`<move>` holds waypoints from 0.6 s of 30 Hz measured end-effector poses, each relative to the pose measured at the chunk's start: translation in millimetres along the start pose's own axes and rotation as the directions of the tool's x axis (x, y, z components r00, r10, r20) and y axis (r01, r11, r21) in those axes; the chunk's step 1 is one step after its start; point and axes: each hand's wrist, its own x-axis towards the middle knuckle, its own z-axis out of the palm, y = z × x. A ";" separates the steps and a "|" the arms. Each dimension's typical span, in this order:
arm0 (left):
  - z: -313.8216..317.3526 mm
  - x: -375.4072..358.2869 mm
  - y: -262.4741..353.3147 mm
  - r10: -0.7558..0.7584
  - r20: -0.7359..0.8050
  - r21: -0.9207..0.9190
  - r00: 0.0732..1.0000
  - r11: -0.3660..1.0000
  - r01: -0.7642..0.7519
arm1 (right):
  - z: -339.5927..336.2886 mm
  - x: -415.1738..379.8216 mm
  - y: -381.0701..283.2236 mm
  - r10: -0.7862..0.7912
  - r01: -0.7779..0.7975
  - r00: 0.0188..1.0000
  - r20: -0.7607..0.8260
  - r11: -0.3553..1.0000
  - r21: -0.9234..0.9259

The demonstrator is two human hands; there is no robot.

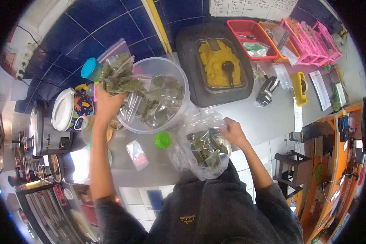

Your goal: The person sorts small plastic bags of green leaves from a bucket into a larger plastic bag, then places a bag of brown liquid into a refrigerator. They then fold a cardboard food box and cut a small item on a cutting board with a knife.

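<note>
My left hand (109,106) is closed around a bunch of small zip bags of dried green leaf (120,75), lifted at the left rim of a large clear plastic tub (185,79). More zip bags of the same green stuff (160,99) lie inside the tub. My right hand (233,132) pinches the upper right edge of a big clear plastic bag (181,152) at the counter's front edge. Through its open mouth, several filled zip bags (207,148) show. A green round lid (162,140) sits between tub and plastic bag.
A flat packet (137,155) lies left of the green lid. Behind stands a tray of yellow food (213,61) with a dark spoon (228,71). Red (232,27) and pink baskets (307,46), plus a yellow tape dispenser (300,89), are at right. A rice cooker (53,136) stands left.
</note>
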 end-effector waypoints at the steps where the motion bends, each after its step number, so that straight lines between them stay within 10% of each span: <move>1: 4.4 -0.9 2.7 0.152 -0.123 0.096 0.981 0.985 -0.140 | -4.8 -6.8 -8.0 0.001 0.004 0.991 -0.136 0.999 0.035; 6: 15.4 -41.7 42.0 0.015 -0.115 -0.022 0.993 1.000 -0.017 | -38.9 -24.7 -37.1 0.118 -0.115 0.991 -0.060 0.992 0.048; 8: 14.3 -69.4 43.3 0.061 0.120 0.766 0.991 0.630 -0.131 | -45.9 -24.8 -54.8 0.141 -0.152 0.987 -0.072 0.974 -0.168; 9: 20.0 -85.0 25.1 0.095 0.100 0.648 0.990 0.749 -0.138 | -42.1 -19.0 -56.4 0.148 -0.158 0.986 -0.075 0.974 -0.164; 11: 31.1 -112.2 16.9 0.126 0.085 0.509 0.988 0.847 -0.152 | -33.9 0.1 -55.7 -0.328 0.234 0.895 -0.303 0.922 -0.307; 13: 53.7 -140.6 42.3 -0.217 0.172 -0.274 0.961 0.926 0.258 | -36.1 24.6 -55.1 -0.405 0.368 0.888 -0.219 0.910 -0.194; 16: 105.5 -172.1 87.1 -0.326 0.620 -0.783 0.714 -0.192 0.592 | -43.6 54.2 -43.2 -0.346 0.344 0.938 0.006 0.934 0.096; 18: 157.2 -180.5 107.3 -0.305 0.495 -0.599 0.814 0.559 0.574 | -47.1 60.7 -36.1 -0.204 0.161 0.962 0.181 0.960 0.231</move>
